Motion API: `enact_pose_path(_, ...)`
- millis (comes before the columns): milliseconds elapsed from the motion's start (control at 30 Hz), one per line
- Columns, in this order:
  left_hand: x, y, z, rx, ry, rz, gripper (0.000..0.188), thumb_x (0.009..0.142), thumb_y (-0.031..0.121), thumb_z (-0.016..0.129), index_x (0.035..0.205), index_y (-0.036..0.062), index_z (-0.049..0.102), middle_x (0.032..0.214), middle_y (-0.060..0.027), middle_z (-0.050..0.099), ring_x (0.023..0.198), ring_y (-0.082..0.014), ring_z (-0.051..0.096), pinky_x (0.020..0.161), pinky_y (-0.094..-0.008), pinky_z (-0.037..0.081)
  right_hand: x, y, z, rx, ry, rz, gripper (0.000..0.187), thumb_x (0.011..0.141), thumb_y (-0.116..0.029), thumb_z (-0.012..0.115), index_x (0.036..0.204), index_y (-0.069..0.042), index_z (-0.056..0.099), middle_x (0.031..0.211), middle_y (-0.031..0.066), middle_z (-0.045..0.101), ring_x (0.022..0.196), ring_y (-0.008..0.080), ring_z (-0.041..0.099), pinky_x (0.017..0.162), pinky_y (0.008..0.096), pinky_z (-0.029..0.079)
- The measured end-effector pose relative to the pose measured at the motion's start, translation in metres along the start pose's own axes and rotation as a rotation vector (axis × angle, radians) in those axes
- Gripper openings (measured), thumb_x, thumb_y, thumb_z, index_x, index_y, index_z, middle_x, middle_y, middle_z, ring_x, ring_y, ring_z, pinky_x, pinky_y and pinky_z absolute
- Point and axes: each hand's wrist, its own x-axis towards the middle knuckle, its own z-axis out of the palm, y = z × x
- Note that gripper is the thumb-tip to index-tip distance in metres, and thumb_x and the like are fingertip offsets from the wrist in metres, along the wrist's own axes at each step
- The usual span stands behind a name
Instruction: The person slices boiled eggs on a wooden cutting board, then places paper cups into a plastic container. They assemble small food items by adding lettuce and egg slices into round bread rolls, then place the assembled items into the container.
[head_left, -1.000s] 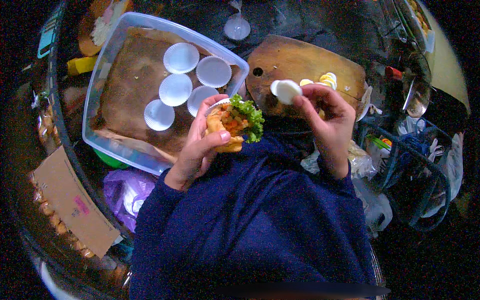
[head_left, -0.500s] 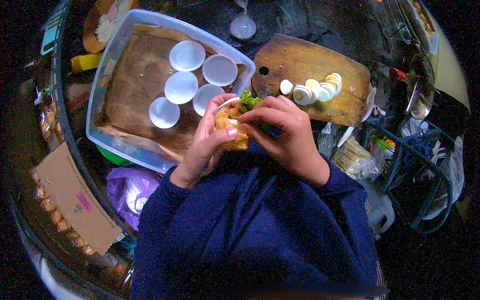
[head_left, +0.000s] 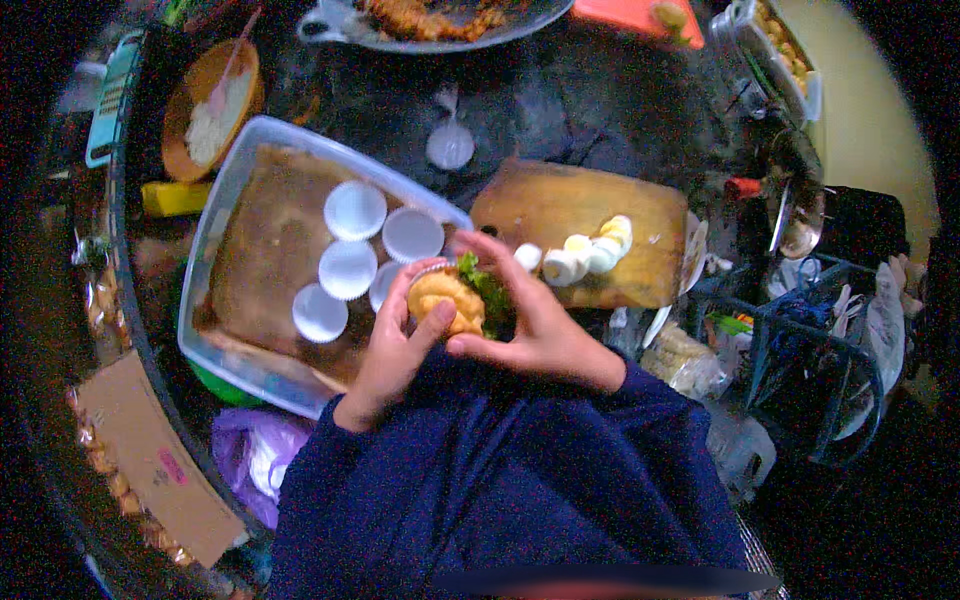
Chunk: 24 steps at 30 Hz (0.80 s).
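A golden bun (head_left: 440, 300) with green lettuce (head_left: 472, 280) showing at its side sits in a white fluted paper cup. My left hand (head_left: 388, 345) is closed round it, thumb across the front. My right hand (head_left: 535, 325) curves round the lettuce side, thumb and fingers wide apart, the thumb close to the bun's lower edge. Behind my left hand, several white paper cups (head_left: 348, 269) lie in a clear plastic box (head_left: 212, 240) lined with brown paper. To the right, sliced boiled egg (head_left: 601, 256) rests in a row on a wooden cutting board (head_left: 560, 200).
At the far edge stands a pan (head_left: 335, 28) of browned food. An orange-brown bowl (head_left: 176, 150) with white contents is far left, a purple bag (head_left: 235, 450) near left. On the right are a dark basket (head_left: 830, 345) and plastic bags.
My right hand's fingers have gone from pinching at the bun's filling to spread apart beside it. The bun has turned in my left hand. The view has shifted, bringing the pan into sight.
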Motion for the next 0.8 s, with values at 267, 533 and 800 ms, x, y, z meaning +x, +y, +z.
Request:
enact_pose_path(267, 0.043, 0.018, 0.009, -0.073, -0.042, 0.051, 0.054, 0.098, 0.025, 0.047, 0.142, 0.0019, 0.026, 0.134, -0.0118, 0.041, 0.121, -0.0178, 0.044, 0.105, -0.0322, 0.032, 0.043, 0.005, -0.038, 0.176, -0.043, 0.104, 0.079, 0.077, -0.017, 0.078, 0.139, -0.004, 0.032, 0.122, 0.0092, 0.051, 0.116, 0.0170, 0.050, 0.099, 0.0306, 0.039)
enact_pose_path(533, 0.079, 0.041, -0.005, -0.077, 0.090, 0.156, 0.053, 0.094, 0.022, 0.053, 0.139, 0.0010, 0.034, 0.139, -0.0129, 0.038, 0.120, -0.0203, 0.046, 0.098, -0.0325, 0.041, 0.141, 0.056, -0.192, 0.612, 0.146, 0.050, 0.049, 0.084, -0.027, 0.069, 0.123, -0.002, 0.054, 0.109, 0.0075, 0.063, 0.097, 0.0177, 0.063, 0.081, 0.0306, 0.052)
enact_pose_path(800, 0.036, 0.037, -0.073, 0.478, 0.599, 0.327, 0.023, 0.093, 0.013, 0.054, 0.112, 0.0011, 0.058, 0.109, -0.0079, 0.062, 0.100, -0.0161, 0.058, 0.089, -0.0300, 0.045, 0.273, 0.173, -0.387, 0.259, 0.477, -0.001, 0.038, 0.086, -0.024, 0.066, 0.113, 0.003, 0.061, 0.108, 0.0132, 0.066, 0.095, 0.0223, 0.065, 0.084, 0.0349, 0.053)
